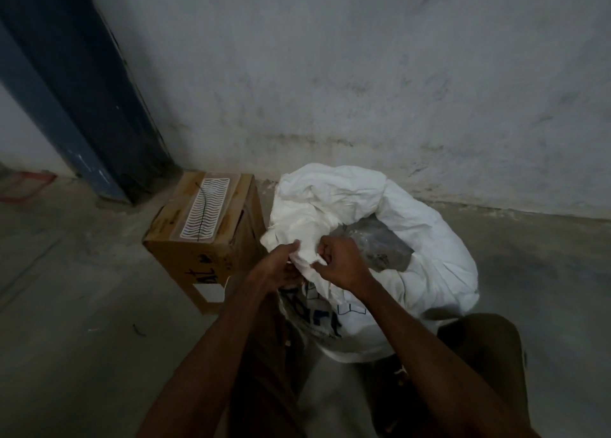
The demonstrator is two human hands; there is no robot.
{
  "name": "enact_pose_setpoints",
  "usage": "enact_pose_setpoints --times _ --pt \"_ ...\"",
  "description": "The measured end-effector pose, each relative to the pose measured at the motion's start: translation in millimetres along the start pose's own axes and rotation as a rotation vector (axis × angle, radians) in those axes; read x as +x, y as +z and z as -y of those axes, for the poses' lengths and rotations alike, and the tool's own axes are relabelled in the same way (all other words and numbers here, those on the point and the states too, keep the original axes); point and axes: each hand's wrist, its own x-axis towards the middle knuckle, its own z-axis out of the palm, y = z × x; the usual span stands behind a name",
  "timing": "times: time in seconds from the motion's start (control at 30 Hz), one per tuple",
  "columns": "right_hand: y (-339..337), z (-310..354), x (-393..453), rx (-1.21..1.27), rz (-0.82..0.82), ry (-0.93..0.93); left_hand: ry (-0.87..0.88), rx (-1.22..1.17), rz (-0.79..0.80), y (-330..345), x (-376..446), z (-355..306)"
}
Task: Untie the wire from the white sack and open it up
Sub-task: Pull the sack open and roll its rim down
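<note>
The white sack (380, 272) stands on the floor (82, 305) beside a cardboard box (198, 239). Left hand (281, 269) and right hand (344, 265) each pinch its bunched mouth in a clenched grip. The wire is hidden; the contents look dim and unclear.

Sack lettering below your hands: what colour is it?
Blue, printed on the white sack; the head view shows it just under both hands.

Both hands, left hand (279, 264) and right hand (340, 262), gripping white sack (429, 239) mouth.
</note>
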Motion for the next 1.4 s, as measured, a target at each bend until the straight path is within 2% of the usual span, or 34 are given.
enact_pose_setpoints --times 0.1,0.17,0.23,0.3,0.37,0.43,0.5,0.57,0.67,0.73,0.8,0.87,1.0,1.07,1.2,1.27,1.33,1.4 --pt "-0.7 1.2 4.3 -0.056 -0.005 -0.021 0.077 0.053 -0.153 -7.2 10.6 6.2" --pt "0.2 2.8 2.8 -0.118 0.011 -0.062 0.235 0.087 -0.271 -10.8 28.4 8.2" --pt "3.5 3.3 -1.0 -0.171 0.026 -0.121 0.363 0.145 -0.323 -2.8 31.0 5.0" --pt "2.4 6.1 -2.5 -0.225 0.040 -0.155 0.348 0.233 -0.337 10.2 26.7 -1.8" --pt "-0.4 8.7 -4.7 -0.299 0.035 -0.180 0.231 0.314 -0.263 14.0 29.8 -4.6" --pt "-4.7 11.1 -6.9 -0.365 0.010 -0.178 0.138 0.220 -0.143 17.0 26.1 -13.2" --pt "-4.5 8.3 -9.3 -0.336 -0.053 -0.083 0.127 -0.070 -0.074 27.4 5.6 -24.7" --pt "-1.8 7.5 -8.0 -0.208 -0.081 0.095 0.137 -0.231 0.020 36.1 -4.5 -34.3" --pt "-4.7 16.3 -0.5 0.153 0.114 0.420 0.089 -0.384 0.137 37.5 -11.9 -34.3" --pt "-5.8 17.1 0.4 0.191 0.179 0.444 0.046 -0.463 0.201 36.9 -17.6 -31.2" --pt "0.5 13.1 -3.0 0.115 0.076 0.345 0.054 -0.389 0.201 33.9 -12.2 -29.3" --pt "9.7 8.9 -6.5 0.094 -0.035 0.283 0.096 -0.186 0.123 31.7 -1.6 -31.5" --pt "18.9 10.7 -2.4 -0.053 -0.158 0.220 0.317 0.529 -0.261 25.4 19.3 -35.3" --pt "17.9 17.2 1.7 -0.225 -0.136 0.212 0.441 0.558 -0.355 25.8 14.9 -36.6" --pt "25.1 29.3 1.2 -0.511 -0.072 0.111 0.491 0.694 -0.377 29.0 13.3 -17.5" --pt "27.4 29.6 -2.4 -0.555 -0.063 0.049 0.504 0.654 -0.406 28.2 24.8 -17.5" --pt "27.6 27.9 -4.9 -0.485 -0.071 0.072 0.418 0.443 -0.407 27.4 26.0 -24.1" --pt "28.8 24.6 -4.7 -0.257 -0.123 0.198 0.305 0.092 -0.300 26.3 22.6 -26.7"
